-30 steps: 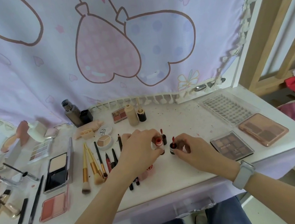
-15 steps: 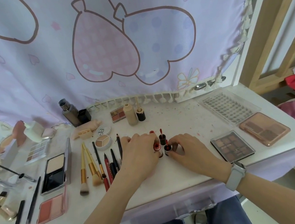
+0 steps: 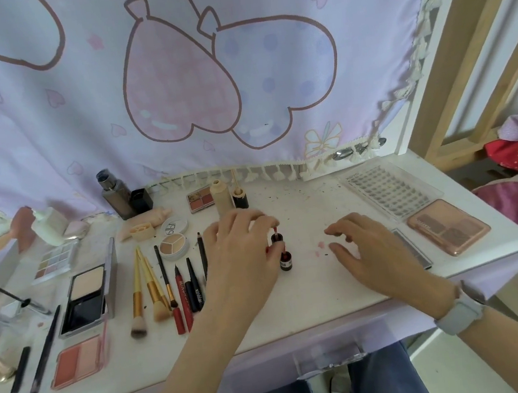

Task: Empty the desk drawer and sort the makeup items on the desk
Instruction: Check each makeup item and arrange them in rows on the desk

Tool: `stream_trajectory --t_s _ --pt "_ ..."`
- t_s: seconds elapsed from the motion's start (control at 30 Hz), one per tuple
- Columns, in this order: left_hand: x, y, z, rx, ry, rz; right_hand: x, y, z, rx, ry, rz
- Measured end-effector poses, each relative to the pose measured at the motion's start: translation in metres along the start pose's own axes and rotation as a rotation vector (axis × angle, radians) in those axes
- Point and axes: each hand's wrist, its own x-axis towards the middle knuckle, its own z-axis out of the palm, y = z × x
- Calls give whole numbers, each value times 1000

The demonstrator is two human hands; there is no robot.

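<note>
- Brushes [image 3: 139, 296] and pencils [image 3: 193, 286] are laid in a row on the surface [image 3: 312, 294], left.
- Small red lip-tint bottles [image 3: 282, 252] are steadied upright, pinched by the left hand [image 3: 242, 257]; grouping is judged underway.
- The right hand [image 3: 365, 245] is held open, empty, apart; another item must be fetched next.

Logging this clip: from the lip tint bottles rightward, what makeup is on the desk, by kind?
Lip tint bottles: 2 in view
Eyeshadow palettes: 2, the rose-gold palette and the dark palette partly under the right hand
Lash tray: 1
Total: 5
</note>
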Motion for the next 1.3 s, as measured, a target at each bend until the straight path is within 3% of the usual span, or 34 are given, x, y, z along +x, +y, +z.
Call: stream_trajectory --t_s 0.13,0.23,0.33,0.47,0.67,0.77,0.9,0.97,1.2,1.3 --pt "2 23 6 -88 57 79 -19 22 -28 -223 -125 20" --pt "-8 45 19 -181 -40 134 -34 34 -37 -347 -201 48" --pt "-20 59 45 -247 -193 122 -47 36 -32 -407 -173 100" --pt "-27 64 77 -282 -334 43 -57 35 -20 -351 -121 112" --pt "-35 61 96 -253 -295 -14 -55 40 -18 -5 -151 17" --pt "-35 59 96 -285 -268 -45 -55 50 -10 -154 -124 7" --pt "-34 58 92 -373 -292 -122 -45 55 -14 -259 -251 84" --pt "-33 60 89 -423 -309 -157 -39 56 -21 -168 -252 56" --pt "-26 60 71 -809 -445 -312 -29 54 -30 567 -363 99" --pt "-24 58 66 -912 -443 -313 -29 53 -31 670 -434 102"
